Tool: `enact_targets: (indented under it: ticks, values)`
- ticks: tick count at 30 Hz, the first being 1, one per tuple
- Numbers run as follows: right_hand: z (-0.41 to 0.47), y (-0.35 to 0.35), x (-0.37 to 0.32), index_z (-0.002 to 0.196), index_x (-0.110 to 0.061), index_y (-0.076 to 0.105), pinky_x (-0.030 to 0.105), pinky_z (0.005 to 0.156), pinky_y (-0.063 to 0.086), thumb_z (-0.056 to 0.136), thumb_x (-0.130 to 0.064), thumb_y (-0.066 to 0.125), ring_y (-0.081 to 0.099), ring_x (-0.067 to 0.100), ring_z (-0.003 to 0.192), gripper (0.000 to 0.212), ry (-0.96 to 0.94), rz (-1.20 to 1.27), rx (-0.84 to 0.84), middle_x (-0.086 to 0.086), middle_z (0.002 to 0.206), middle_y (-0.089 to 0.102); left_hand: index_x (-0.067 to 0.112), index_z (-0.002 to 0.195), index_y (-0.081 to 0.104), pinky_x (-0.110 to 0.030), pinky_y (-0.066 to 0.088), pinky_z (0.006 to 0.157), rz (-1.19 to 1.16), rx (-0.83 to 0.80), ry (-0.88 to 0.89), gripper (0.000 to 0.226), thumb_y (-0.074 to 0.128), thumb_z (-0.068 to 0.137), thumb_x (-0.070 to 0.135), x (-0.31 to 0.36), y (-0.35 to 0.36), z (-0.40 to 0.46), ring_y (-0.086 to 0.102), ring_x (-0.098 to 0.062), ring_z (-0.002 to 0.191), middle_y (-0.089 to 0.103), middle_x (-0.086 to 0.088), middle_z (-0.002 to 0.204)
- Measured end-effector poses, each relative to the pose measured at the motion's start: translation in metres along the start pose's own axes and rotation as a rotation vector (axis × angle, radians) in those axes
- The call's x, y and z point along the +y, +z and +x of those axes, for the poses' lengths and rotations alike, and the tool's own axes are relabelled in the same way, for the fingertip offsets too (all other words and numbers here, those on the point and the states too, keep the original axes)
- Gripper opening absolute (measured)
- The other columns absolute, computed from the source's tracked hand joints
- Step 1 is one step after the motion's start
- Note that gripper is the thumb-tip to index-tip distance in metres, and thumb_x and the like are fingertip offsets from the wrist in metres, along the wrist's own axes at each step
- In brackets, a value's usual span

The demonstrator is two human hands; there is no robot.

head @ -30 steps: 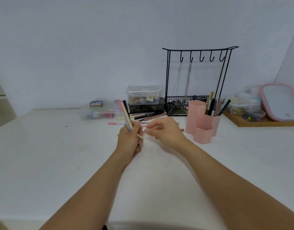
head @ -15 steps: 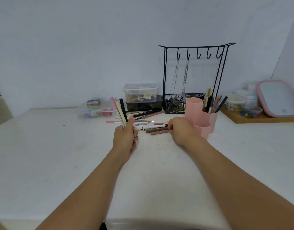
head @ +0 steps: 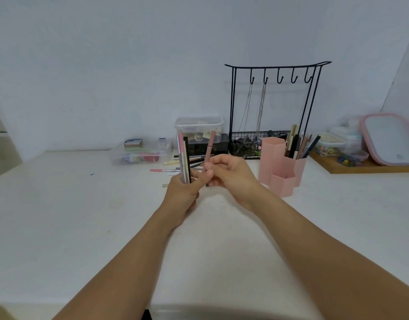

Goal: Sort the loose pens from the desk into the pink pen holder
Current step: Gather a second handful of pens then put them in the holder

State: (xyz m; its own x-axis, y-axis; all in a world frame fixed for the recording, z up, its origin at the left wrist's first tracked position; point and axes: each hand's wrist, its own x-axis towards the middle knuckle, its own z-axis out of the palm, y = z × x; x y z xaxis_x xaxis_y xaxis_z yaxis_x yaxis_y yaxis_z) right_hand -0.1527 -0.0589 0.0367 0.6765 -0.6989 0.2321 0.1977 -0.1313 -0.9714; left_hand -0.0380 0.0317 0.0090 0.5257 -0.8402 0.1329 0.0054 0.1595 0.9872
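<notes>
My left hand point(head: 184, 192) grips an upright bundle of pens point(head: 184, 158), pink, grey and black among them. Close beside it, my right hand point(head: 231, 174) holds a brownish-pink pen point(head: 209, 147) upright, its top near the clear box behind. The two hands touch at the fingertips. Several loose pens point(head: 166, 170) still lie on the white desk behind the hands. The pink pen holder point(head: 282, 167), made of hexagonal tubes, stands to the right of my right hand with several pens in its back tube.
A black wire jewellery stand point(head: 275, 107) with chains rises behind the holder. Clear plastic boxes point(head: 199, 128) sit at the back, a flat one point(head: 141, 153) to the left. A wooden tray point(head: 360, 166) with small containers and a pink-rimmed lid point(head: 390, 139) is at far right.
My right hand reached to the loose pens near the holder, picked up the brownish-pink pen and brought it back left to the bundle in my left hand.
</notes>
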Motion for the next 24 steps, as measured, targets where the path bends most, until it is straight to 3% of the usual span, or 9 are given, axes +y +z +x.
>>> enact_targets:
  ticks: [3,6,11,12,14,17,19,21,24]
  values:
    - [-0.002,0.005,0.002,0.095,-0.006,0.071,0.038,0.079,0.060,0.092,-0.003,0.066,0.072,0.027,0.085,0.006,-0.002,0.038,-0.030,0.019,0.091,0.074,0.006,0.094,0.063,-0.019,0.028,0.039,-0.004,-0.034,0.013,0.050,0.085,0.066,0.040,-0.002,-0.001,0.000,0.031,-0.009,0.043,0.041,0.008,0.050]
    - [-0.005,0.002,0.004,0.090,-0.003,0.072,0.031,0.076,0.059,0.085,-0.001,0.072,0.069,0.023,0.079,0.005,0.037,0.032,-0.062,0.017,0.089,0.073,0.008,0.085,0.063,-0.016,0.031,0.041,0.078,-0.106,0.039,0.027,0.084,0.078,0.023,-0.002,-0.002,0.000,0.036,-0.007,0.043,0.045,0.009,0.049]
    - [-0.005,-0.002,0.008,0.083,-0.006,0.078,0.054,0.084,0.047,0.065,-0.018,0.088,0.061,0.034,0.081,0.024,0.101,-0.048,-0.095,0.036,0.099,0.069,0.008,0.083,0.067,-0.022,0.029,0.039,0.135,-0.184,0.000,0.029,0.086,0.076,0.029,-0.005,-0.004,-0.001,0.038,-0.017,0.043,0.053,-0.009,0.053]
    - [-0.004,-0.004,0.009,0.085,-0.007,0.079,0.052,0.080,0.047,0.066,-0.018,0.088,0.060,0.031,0.079,0.024,0.108,-0.074,-0.087,0.034,0.098,0.070,0.010,0.081,0.066,-0.022,0.028,0.039,0.124,-0.179,-0.004,0.024,0.085,0.079,0.025,-0.005,-0.004,-0.001,0.035,-0.016,0.043,0.049,-0.007,0.053]
    - [-0.003,-0.006,0.008,0.095,-0.005,0.079,0.033,0.067,0.046,0.078,-0.014,0.082,0.058,0.017,0.073,0.020,0.132,-0.121,-0.095,0.023,0.094,0.073,0.015,0.077,0.064,-0.022,0.025,0.038,0.092,-0.164,-0.008,0.020,0.083,0.081,0.021,-0.005,-0.003,0.000,0.029,-0.014,0.044,0.040,-0.001,0.054]
    - [0.000,-0.011,0.001,0.097,-0.010,0.078,0.018,0.056,0.044,0.088,-0.013,0.072,0.058,0.007,0.064,0.011,0.094,-0.208,-0.067,0.003,0.084,0.074,0.020,0.073,0.052,-0.022,0.022,0.039,0.062,-0.095,-0.040,0.033,0.078,0.086,0.035,-0.002,0.000,0.000,0.024,-0.013,0.046,0.034,0.003,0.054]
    - [0.006,-0.023,-0.004,0.094,-0.012,0.078,0.018,0.059,0.046,0.089,-0.011,0.071,0.061,0.007,0.065,0.008,-0.029,-0.413,0.107,-0.005,0.078,0.072,0.023,0.070,0.040,-0.022,0.019,0.042,0.002,0.005,-0.098,0.043,0.068,0.093,0.046,0.001,0.001,0.001,0.023,-0.012,0.046,0.031,0.005,0.053]
    - [0.012,-0.041,-0.004,0.096,-0.014,0.075,0.021,0.071,0.045,0.087,-0.012,0.071,0.063,0.009,0.077,0.011,-0.137,-0.822,0.237,-0.005,0.087,0.070,0.023,0.068,0.035,-0.022,0.020,0.042,-0.075,0.084,-0.113,0.047,0.061,0.096,0.051,0.001,0.000,0.002,0.030,-0.012,0.045,0.032,0.003,0.054]
    - [0.016,-0.059,0.007,0.101,-0.015,0.068,0.030,0.077,0.049,0.088,-0.011,0.066,0.060,0.019,0.088,0.014,-0.011,-1.264,0.161,0.001,0.099,0.067,0.019,0.064,0.038,-0.021,0.025,0.039,-0.117,0.150,-0.091,0.051,0.056,0.098,0.053,0.000,-0.002,0.004,0.043,-0.015,0.047,0.041,-0.001,0.055]
